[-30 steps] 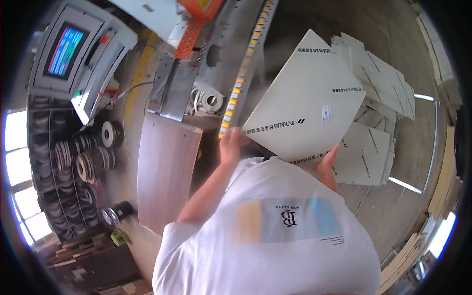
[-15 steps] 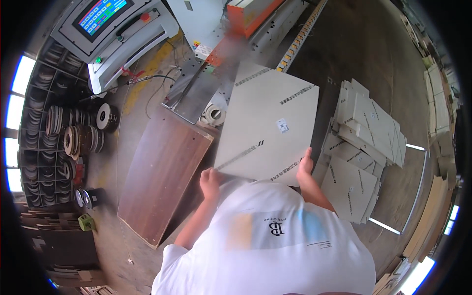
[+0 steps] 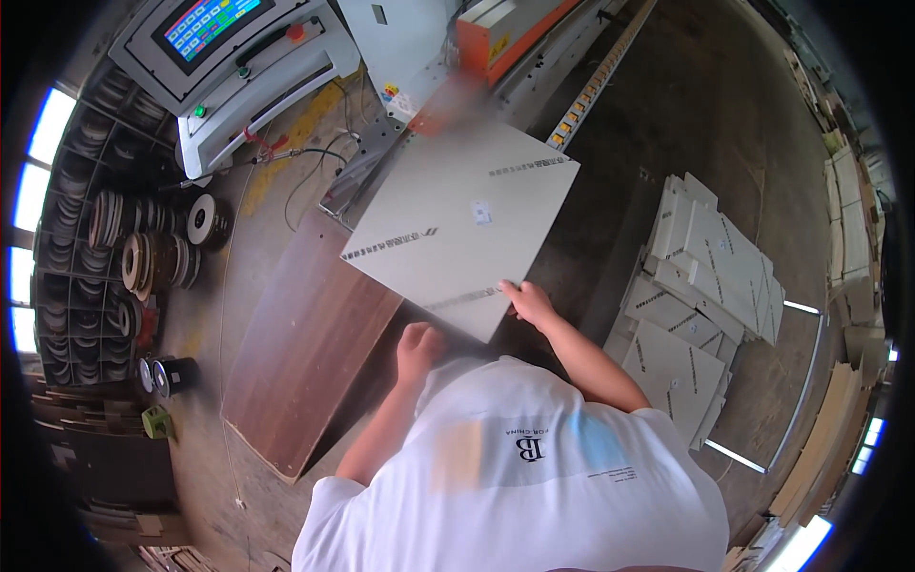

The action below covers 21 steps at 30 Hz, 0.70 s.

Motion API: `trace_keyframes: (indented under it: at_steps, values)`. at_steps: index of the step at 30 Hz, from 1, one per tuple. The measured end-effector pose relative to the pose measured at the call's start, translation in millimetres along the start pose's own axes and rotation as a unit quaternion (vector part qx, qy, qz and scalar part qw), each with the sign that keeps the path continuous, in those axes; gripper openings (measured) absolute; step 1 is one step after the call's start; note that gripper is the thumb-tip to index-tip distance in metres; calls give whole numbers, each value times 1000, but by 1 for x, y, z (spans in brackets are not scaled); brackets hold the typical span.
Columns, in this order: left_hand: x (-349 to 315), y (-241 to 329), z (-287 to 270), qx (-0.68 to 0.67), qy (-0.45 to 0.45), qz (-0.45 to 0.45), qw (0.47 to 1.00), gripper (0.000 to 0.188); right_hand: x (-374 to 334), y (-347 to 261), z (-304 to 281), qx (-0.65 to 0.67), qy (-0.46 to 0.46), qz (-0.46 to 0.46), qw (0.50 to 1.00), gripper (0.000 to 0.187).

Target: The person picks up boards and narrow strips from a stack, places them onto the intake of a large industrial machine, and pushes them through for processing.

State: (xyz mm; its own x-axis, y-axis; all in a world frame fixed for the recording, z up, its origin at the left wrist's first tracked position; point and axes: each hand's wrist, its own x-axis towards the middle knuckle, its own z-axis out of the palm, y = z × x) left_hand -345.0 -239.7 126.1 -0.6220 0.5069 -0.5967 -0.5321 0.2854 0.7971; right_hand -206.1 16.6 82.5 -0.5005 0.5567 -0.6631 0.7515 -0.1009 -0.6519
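A square off-white board with printed bands and a small white label lies at a slant in front of me. Its far part rests at the machine's metal bed. My right hand grips its right edge near the closest corner, thumb on top and fingers underneath. Curled into a loose fist, my left hand is just short of the board's near left edge, with nothing visible in it. Beneath the board's left corner stands a brown wood-grain table surface.
A control panel with a lit screen is at the far left. An orange-covered machine and a roller rail run away from me. Stacked boards lie on the right. Edge-band rolls stand at the left.
The board has turned and shifted left over the brown surface. My left hand has come off its edge. My right hand has moved left and away from me with the board.
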Motion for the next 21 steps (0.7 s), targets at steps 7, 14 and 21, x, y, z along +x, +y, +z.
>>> trace_keyframes:
  at_steps: [7, 14, 21]
  values:
    - [20, 15, -3, 44, 6, 33, 998, 14, 8, -75, -16, -119, -41, -5, 992, 70]
    - [16, 1, -8, 64, -12, 7, 998, 12, 56, -37, -12, -55, 130, -40, 989, 71]
    - [2, -15, 5, 92, -71, -13, 993, 12, 92, -49, -53, 31, 170, -40, 984, 71]
